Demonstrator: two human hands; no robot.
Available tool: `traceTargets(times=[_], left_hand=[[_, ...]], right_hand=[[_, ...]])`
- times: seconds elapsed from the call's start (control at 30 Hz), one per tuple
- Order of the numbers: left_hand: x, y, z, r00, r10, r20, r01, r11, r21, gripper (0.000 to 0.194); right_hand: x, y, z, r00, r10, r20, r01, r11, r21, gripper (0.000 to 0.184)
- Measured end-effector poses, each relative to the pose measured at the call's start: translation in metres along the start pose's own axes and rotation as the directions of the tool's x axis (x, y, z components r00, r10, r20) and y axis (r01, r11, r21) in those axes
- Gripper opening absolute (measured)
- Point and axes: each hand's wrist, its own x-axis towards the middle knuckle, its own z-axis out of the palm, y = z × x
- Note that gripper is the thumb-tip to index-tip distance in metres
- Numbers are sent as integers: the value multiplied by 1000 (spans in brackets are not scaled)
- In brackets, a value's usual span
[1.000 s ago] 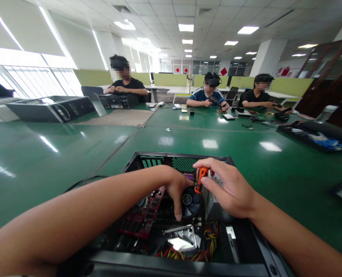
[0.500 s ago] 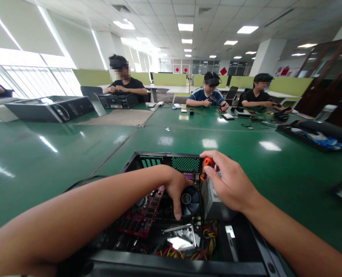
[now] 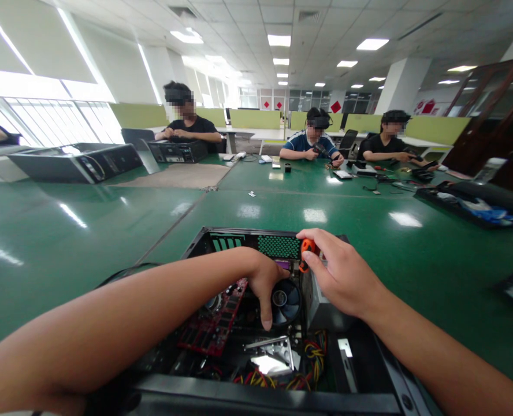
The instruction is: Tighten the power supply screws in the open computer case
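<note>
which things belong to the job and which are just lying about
Likely in use:
orange-and-black tool handle in the right hand
round black fan beside the left hand
open black metal computer case

Lying about:
flat brown sheet
small whitish piece

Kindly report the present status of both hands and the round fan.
Right hand gripping orange-and-black tool. Left hand at left side of fan, contact unclear. Left forearm partly hiding red circuit board.

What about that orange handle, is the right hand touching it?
Touching. The head view shows the right hand holding the orange handle, thumb laid against it.
</note>
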Motion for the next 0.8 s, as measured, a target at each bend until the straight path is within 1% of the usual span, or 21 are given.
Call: traceTargets(times=[0.5,0.7,0.8], left_hand=[[-3,1,0,1000,-2,-15,2,1000,6,114],[2,-4,2,996,-9,-88,3,997,-73,105],[3,-5,3,997,-1,-80,-5,998,-68,105]], right_hand=[[1,0,1,1000,-4,-6,4,1000,-7,29],[0,0,2,1000,-6,-5,6,1000,-10,29],[1,0,2,1000,-1,1,1,1000,-17,29]])
